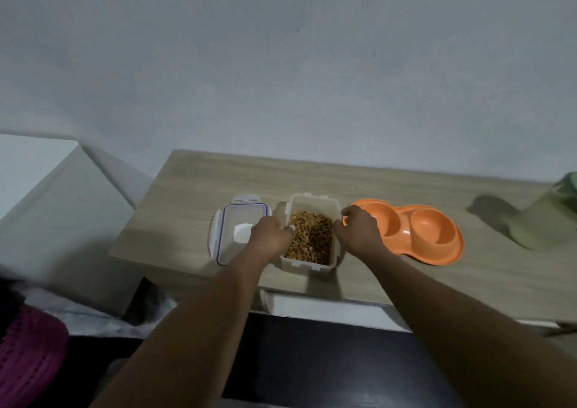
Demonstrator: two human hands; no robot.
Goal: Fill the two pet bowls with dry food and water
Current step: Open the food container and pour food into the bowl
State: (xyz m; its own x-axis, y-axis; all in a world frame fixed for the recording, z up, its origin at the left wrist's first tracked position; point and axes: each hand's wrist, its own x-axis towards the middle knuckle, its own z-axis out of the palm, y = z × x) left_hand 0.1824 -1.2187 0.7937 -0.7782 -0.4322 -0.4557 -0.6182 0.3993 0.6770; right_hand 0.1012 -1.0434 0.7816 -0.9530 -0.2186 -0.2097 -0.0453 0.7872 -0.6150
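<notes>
Two bare forearms reach over the bench's near edge. The left hand (271, 232) curls over the open food container's (307, 262) left rim; whether it grips anything is unclear. The right hand (359, 229) clasps the right rim. The lid (232, 220) lies just left; the empty orange double bowl (418, 234) sits right.

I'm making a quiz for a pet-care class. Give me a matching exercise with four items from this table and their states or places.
Items:
1. lid
2. food container
3. double bowl
4. green jug

Descriptions:
A. orange, both wells empty
B. far right edge of view
C. open, holds brown kibble
D. lying flat, left of the container

Pairs: 1-D, 2-C, 3-A, 4-B
</notes>
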